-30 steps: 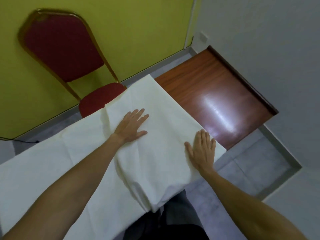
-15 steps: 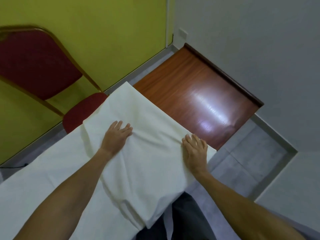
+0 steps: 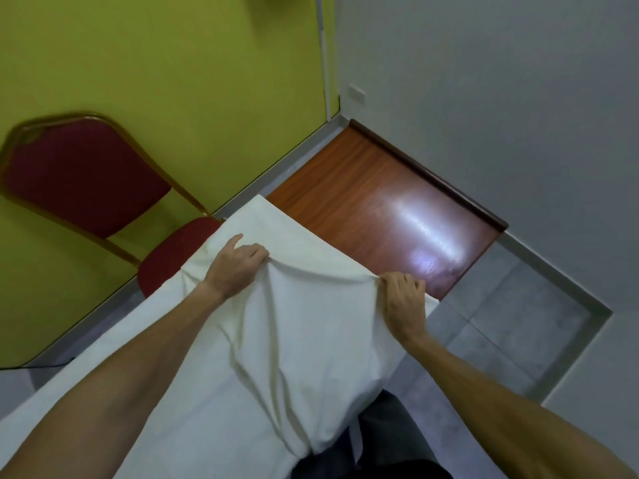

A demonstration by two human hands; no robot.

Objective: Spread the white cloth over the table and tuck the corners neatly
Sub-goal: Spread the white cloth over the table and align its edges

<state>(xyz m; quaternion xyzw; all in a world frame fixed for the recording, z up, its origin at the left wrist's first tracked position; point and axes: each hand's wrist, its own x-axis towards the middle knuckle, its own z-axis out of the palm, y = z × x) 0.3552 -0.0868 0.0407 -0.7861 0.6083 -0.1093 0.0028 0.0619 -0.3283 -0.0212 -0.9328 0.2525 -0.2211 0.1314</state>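
Both hands, flat 1 s ago, now pinch cloth (image 3: 276, 340): left hand (image 3: 238, 267), right hand (image 3: 404, 299); bare table (image 3: 380, 209) lies ahead.

One white cloth (image 3: 276, 340). One wooden table (image 3: 380, 209), glossy top. One padded red chair (image 3: 86, 174), gold frame. Two hands: left hand (image 3: 237, 267), right hand (image 3: 404, 299). Two walls: yellow-green wall (image 3: 173, 63), grey wall (image 3: 484, 81). One wall plate (image 3: 357, 95). One black cable (image 3: 45, 365) on floor. Grey floor tiles (image 3: 518, 323): several, exact count unclear.
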